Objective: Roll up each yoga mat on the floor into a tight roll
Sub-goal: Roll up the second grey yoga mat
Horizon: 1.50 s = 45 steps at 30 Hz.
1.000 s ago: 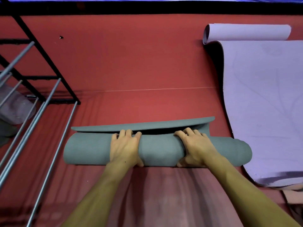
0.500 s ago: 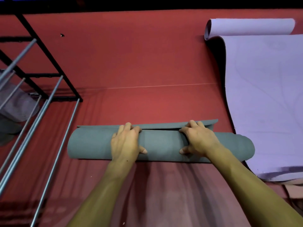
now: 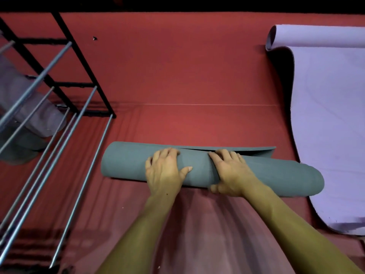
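A grey-green yoga mat [image 3: 128, 161] lies across the red floor as a thick roll. Only a thin strip of its loose end [image 3: 256, 150] shows along the far side. My left hand [image 3: 164, 171] presses on top of the roll left of centre, fingers laid flat and thumb pointing right. My right hand [image 3: 231, 175] wraps the roll just right of centre, with fingers over the far seam and thumb tucked at the near edge. A lavender yoga mat [image 3: 327, 135] lies mostly flat at the right, its far end curled [image 3: 316, 36] into a small roll.
A black rack [image 3: 79, 62] with slanted metal bars [image 3: 79, 175] stands at the left, close to the roll's left end. Grey fabric [image 3: 35, 119] sits under the bars. The roll's right end overlaps the lavender mat's edge. Red floor [image 3: 187, 66] stretches beyond the roll.
The roll has turned away from me and taken in most of the loose flap, which was wider and lifted before. Both hands shifted over the top with it.
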Available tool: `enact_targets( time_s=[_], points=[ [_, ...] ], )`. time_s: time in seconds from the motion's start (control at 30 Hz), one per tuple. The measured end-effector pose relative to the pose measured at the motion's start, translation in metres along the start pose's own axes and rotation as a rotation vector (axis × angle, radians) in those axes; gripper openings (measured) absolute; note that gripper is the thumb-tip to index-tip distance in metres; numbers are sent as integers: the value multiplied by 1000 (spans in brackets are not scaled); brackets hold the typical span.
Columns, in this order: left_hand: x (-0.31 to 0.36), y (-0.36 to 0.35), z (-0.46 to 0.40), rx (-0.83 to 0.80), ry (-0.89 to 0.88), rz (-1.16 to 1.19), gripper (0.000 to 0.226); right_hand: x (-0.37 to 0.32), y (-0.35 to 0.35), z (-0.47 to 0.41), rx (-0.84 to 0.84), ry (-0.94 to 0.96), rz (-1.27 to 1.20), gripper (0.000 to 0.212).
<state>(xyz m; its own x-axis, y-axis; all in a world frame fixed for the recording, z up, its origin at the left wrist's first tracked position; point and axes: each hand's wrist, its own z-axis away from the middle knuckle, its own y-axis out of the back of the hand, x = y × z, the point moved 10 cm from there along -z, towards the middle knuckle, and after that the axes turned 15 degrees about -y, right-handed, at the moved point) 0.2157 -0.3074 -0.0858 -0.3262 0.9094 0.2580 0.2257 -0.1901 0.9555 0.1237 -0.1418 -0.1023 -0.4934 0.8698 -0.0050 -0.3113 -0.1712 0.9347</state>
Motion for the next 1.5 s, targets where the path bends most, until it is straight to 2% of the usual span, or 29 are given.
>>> enact_targets(
  time_s=[0.1, 0.2, 0.27, 0.37, 0.47, 0.53, 0.67, 0.73, 0.8, 0.9, 1.03, 1.1, 1.17, 1.23, 1.37, 1.43, 1.5],
  points=[
    [-13, 5, 13, 154, 131, 14, 55, -1, -12, -12, 54, -49, 49, 142],
    [-35, 5, 34, 286, 292, 146, 45, -2, -14, -23, 131, -83, 91, 144],
    [-62, -20, 54, 261, 513, 389, 45, 0, -11, -31, 165, -85, 81, 140],
    [-82, -74, 78, 223, 818, 893, 65, 4, -6, -42, 140, -76, 27, 133],
    [-66, -103, 71, 193, 915, 1374, 73, 10, -1, -46, 155, -91, -29, 127],
    [-54, -99, 51, 208, 865, 1592, 71, 15, 6, -41, 211, -93, -68, 124],
    [-38, -58, 13, 273, 708, 1768, 105, 22, 37, -25, 345, -79, -264, 122],
    [-29, -26, -6, 349, 648, 1763, 95, 22, 56, -15, 360, -95, -342, 124],
    [-20, 14, -23, 427, 582, 1681, 78, 23, 77, -4, 349, -108, -382, 124],
    [-6, 81, -40, 506, 449, 1526, 91, 25, 135, 21, 324, -100, -457, 116],
    [50, 182, -53, 467, 150, 1351, 100, 20, 247, 76, 249, 82, -947, 121],
    [90, 240, -55, 407, -56, 1273, 106, 11, 309, 116, 259, 201, -1090, 130],
    [127, 294, -50, 340, -228, 1162, 110, 16, 361, 158, 406, 258, -1098, 122],
    [147, 335, -41, 288, -325, 1064, 116, 28, 391, 195, 509, 244, -1123, 112],
    [157, 392, -8, 125, -441, 938, 126, 40, 404, 256, 498, 281, -1161, 120],
    [160, 430, 14, 148, -516, 921, 137, 42, 416, 287, 520, 330, -1193, 127],
    [170, 472, 34, 243, -626, 903, 141, 33, 433, 313, 545, 415, -1191, 120]
  ],
)
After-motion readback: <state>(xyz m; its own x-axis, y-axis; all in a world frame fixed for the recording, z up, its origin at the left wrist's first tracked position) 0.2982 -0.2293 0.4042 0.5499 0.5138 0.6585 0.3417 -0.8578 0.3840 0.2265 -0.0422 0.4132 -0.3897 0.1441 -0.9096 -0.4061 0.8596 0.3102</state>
